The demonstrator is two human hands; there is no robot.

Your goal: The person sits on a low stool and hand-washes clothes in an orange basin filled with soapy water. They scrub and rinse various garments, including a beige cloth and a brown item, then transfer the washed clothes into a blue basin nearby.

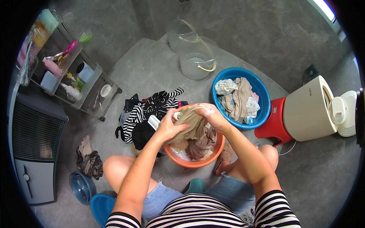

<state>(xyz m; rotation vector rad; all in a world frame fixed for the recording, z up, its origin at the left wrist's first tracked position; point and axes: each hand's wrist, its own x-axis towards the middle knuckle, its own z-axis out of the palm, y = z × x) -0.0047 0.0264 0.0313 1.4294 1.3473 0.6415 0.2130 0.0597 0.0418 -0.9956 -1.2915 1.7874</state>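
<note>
Between my knees stands an orange plastic basin (186,164) with whitish, sudsy water in it. Above its far half, a wet beige garment (186,122) is stretched between both hands. My left hand (170,126) grips it at the left, thumb across the front. My right hand (212,115), with foam on its back, holds the top right part; its fingertips are partly hidden by the cloth. A brown garment (199,145) lies crumpled in the basin below. The handle of a white object (154,122), whose kind I cannot tell, shows just left of my left hand.
Dark and striped clothes (142,116) are heaped left of the basin. A blue basin (265,114) of light laundry stands right, touching a red-based beige spin dryer (309,111). Clear buckets (196,68) stand beyond. At left are a shelf cart (94,85), a camouflage garment (92,164) and basins (102,209).
</note>
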